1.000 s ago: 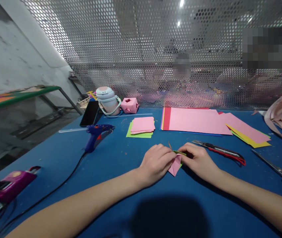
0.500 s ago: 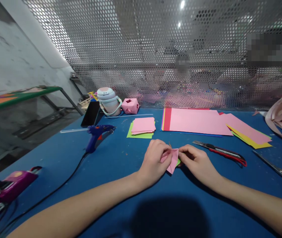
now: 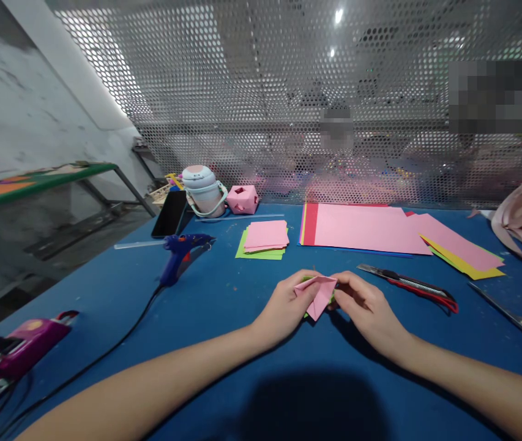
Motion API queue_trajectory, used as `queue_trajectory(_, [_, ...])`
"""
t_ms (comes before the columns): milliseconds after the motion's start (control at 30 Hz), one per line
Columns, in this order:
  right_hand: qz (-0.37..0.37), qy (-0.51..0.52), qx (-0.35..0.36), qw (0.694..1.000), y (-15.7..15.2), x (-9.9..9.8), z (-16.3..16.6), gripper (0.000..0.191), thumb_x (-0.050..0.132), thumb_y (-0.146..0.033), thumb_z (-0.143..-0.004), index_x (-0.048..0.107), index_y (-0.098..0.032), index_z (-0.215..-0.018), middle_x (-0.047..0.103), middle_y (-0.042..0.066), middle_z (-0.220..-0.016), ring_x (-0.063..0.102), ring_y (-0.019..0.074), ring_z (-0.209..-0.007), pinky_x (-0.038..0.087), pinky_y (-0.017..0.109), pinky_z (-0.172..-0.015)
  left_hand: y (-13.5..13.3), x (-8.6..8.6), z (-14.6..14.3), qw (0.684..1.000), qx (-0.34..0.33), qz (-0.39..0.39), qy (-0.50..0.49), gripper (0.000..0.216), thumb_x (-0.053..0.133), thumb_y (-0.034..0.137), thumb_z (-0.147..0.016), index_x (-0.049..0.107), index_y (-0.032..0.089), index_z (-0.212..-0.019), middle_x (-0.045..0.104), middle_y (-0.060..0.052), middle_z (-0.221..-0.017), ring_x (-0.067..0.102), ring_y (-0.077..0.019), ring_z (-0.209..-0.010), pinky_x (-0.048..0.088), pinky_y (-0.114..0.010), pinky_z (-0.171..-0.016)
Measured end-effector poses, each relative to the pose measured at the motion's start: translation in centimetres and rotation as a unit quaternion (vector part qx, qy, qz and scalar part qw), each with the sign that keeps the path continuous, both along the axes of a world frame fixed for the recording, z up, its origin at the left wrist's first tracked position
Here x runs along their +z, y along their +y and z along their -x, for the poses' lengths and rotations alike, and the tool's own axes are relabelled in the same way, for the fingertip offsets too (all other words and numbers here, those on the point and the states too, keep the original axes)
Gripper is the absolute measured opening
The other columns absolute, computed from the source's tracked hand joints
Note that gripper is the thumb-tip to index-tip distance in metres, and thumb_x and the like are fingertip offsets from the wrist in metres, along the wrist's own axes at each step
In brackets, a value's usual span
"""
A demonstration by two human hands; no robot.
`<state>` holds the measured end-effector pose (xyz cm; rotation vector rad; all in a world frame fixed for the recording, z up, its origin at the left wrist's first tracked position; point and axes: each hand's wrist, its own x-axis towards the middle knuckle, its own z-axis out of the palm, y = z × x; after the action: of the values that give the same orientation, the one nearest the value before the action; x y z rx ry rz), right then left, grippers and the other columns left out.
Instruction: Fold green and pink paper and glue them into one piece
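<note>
A small piece of folded pink and green paper (image 3: 321,299) is held just above the table, between both hands. My left hand (image 3: 286,304) is closed on its left side, with the thumb pressing the pink face. At its right edge, my right hand (image 3: 368,306) pinches the paper between thumb and fingers. Some green shows behind the pink folds, and part of the piece is hidden by the fingers. Beyond the hands lies a stack of square pink and green paper (image 3: 266,234). A cutter knife (image 3: 407,283) with a red handle rests right of my right hand.
Large coloured sheets (image 3: 361,226) lie at the back of the blue table (image 3: 187,367). On the left are a blue glue gun (image 3: 178,254), a phone (image 3: 169,213), a cup (image 3: 204,191), a folded pink paper shape (image 3: 243,199) and a purple power strip (image 3: 22,349). Scissors (image 3: 513,315) lie at right.
My left fingers have shifted from the top of the folded paper, so more of its pink face and green edges now show. The right hand still pinches its right side.
</note>
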<state>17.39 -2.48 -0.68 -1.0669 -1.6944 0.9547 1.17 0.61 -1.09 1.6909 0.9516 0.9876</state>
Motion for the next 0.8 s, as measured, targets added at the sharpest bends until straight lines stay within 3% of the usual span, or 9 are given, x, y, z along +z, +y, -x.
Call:
queue_trajectory(233, [-0.112,-0.114,-0.054,0.986,0.8,-0.2,-0.6,0.013,0.050,-0.018,-0.087,0.060,-0.018,-0.079,0.057,0.000,-0.072,0.053,0.0129,-0.068,0.042,0.025,-0.063,0.0,0.0,-0.1,0.997,-0.014,-0.052,0.047,0.015,0.050,0.018,-0.083,0.064,0.014,-0.087,0.066,-0.005,-0.087,0.059,-0.0152,-0.083,0.045,-0.024,-0.077])
queue_trajectory(467, [-0.254,-0.181,-0.006,0.950,1.6,-0.4,-1.4,0.014,0.047,-0.013,-0.088,0.061,-0.016,-0.085,0.059,0.005,-0.074,0.054,0.0152,-0.070,0.044,0.028,-0.064,0.1,-0.2,-0.1,0.997,-0.020,-0.055,0.059,0.017,0.051,0.016,-0.081,0.064,0.014,-0.092,0.067,-0.006,-0.091,0.060,-0.0161,-0.087,0.045,-0.026,-0.079])
queue_trajectory(800, [-0.255,-0.209,0.000,0.944,1.4,-0.4,-1.4,0.018,0.044,-0.017,-0.090,0.061,-0.016,-0.090,0.059,0.006,-0.074,0.054,0.0162,-0.069,0.045,0.030,-0.063,-0.1,-0.2,-0.2,0.993,-0.027,-0.089,0.075,0.020,0.046,0.015,-0.083,0.066,0.015,-0.088,0.069,-0.003,-0.084,0.060,-0.0155,-0.079,0.045,-0.026,-0.076])
